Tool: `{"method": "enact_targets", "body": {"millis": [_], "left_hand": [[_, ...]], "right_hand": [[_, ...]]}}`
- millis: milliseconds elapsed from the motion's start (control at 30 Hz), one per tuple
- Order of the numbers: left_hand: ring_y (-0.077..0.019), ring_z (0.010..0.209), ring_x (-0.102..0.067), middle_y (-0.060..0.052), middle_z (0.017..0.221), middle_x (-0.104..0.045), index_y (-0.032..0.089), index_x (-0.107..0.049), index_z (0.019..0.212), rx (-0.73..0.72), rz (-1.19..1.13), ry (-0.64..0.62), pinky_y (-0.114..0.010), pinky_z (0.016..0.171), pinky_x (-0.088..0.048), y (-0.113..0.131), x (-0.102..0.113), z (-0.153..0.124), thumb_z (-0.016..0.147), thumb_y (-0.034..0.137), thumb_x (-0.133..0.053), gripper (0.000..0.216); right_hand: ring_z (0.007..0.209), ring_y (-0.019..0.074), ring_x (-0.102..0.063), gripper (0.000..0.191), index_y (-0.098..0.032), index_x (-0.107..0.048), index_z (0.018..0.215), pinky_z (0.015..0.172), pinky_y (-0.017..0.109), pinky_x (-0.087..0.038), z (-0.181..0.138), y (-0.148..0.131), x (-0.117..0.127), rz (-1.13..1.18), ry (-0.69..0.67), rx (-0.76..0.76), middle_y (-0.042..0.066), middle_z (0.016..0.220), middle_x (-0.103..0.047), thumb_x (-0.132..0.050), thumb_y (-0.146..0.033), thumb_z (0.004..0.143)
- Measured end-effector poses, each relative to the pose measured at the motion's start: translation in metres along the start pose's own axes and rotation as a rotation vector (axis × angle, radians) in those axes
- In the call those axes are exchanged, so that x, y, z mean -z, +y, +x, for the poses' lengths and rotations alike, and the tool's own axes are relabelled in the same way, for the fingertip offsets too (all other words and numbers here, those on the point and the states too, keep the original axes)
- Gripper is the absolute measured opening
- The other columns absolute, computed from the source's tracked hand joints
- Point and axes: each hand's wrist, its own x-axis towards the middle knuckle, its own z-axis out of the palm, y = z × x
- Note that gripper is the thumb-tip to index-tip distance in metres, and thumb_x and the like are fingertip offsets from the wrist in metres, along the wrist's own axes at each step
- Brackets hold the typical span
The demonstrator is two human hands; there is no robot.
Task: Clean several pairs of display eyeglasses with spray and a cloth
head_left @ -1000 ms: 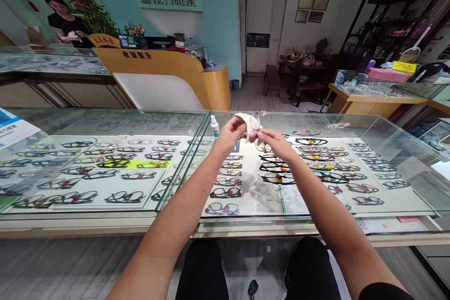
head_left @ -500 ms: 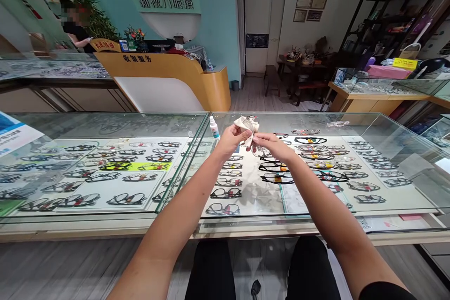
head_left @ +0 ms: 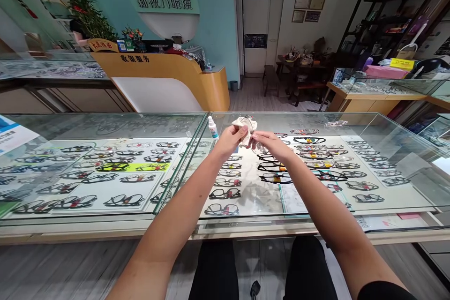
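Both my arms reach out over a glass display counter (head_left: 351, 119). My left hand (head_left: 229, 139) pinches a pale cleaning cloth (head_left: 243, 126) that is wrapped around one lens of a thin-framed pair of glasses (head_left: 258, 146). My right hand (head_left: 270, 143) grips the glasses from the right side, fingers closed on the frame. The hands are close together above the far half of the counter. A small white spray bottle (head_left: 212, 127) with a blue label stands on the glass just left of my left hand.
Under the glass lie rows of several spectacle frames (head_left: 225, 193). A second glass case (head_left: 105, 119) adjoins on the left. Beyond stand an orange reception desk (head_left: 183, 72), a person behind plants at the far left (head_left: 75, 26), more cases and shelves on the right.
The hands stay together on the cloth and glasses, shifting slightly left and down. The cloth is bunched tighter round the lens. The person at the far left has moved mostly out of sight.
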Motion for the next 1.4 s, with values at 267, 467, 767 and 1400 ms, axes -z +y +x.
{"method": "enact_targets", "body": {"millis": [267,467,767,1400], "left_hand": [[-0.0257,0.079,-0.077,-0.008,0.091,-0.084,0.014,-0.08,0.111,0.16,-0.109,-0.031,-0.034,0.067,-0.057,0.011,0.015,-0.001,0.053,0.007,-0.07,0.059],[-0.0354,0.105,-0.083,-0.014,0.113,-0.088,0.013,-0.084,0.114,0.135,-0.159,-0.093,-0.039,0.087,-0.062,0.011,0.02,0.001,0.053,0.0,-0.075,0.063],[-0.0334,0.114,-0.081,-0.015,0.112,-0.087,0.014,-0.082,0.105,0.089,-0.124,-0.033,-0.034,0.087,-0.062,0.007,0.021,0.005,0.056,0.015,-0.105,0.055],[-0.026,0.094,-0.07,-0.007,0.091,-0.077,0.018,-0.079,0.096,-0.146,0.24,0.125,-0.035,0.087,-0.055,0.001,-0.006,-0.002,0.073,0.083,-0.093,0.071]], "right_hand": [[0.085,0.0183,-0.059,0.047,-0.022,-0.08,0.094,0.083,0.033,-0.047,0.0,-0.005,0.006,0.006,0.082,-0.031,0.006,0.098,-0.079,-0.073,-0.068,0.095],[0.086,0.0193,-0.06,0.048,-0.022,-0.081,0.093,0.084,0.034,-0.047,-0.001,-0.009,0.014,0.015,0.104,0.011,0.006,0.094,-0.077,-0.075,-0.069,0.094],[0.086,0.0202,-0.059,0.05,-0.021,-0.083,0.096,0.091,0.037,-0.049,-0.005,-0.015,0.023,-0.067,0.033,0.013,0.006,0.096,-0.079,-0.073,-0.07,0.098],[0.086,0.0205,-0.061,0.046,-0.021,-0.08,0.089,0.088,0.035,-0.048,-0.005,-0.014,0.005,-0.04,-0.066,-0.007,0.006,0.091,-0.079,-0.073,-0.066,0.099]]}}
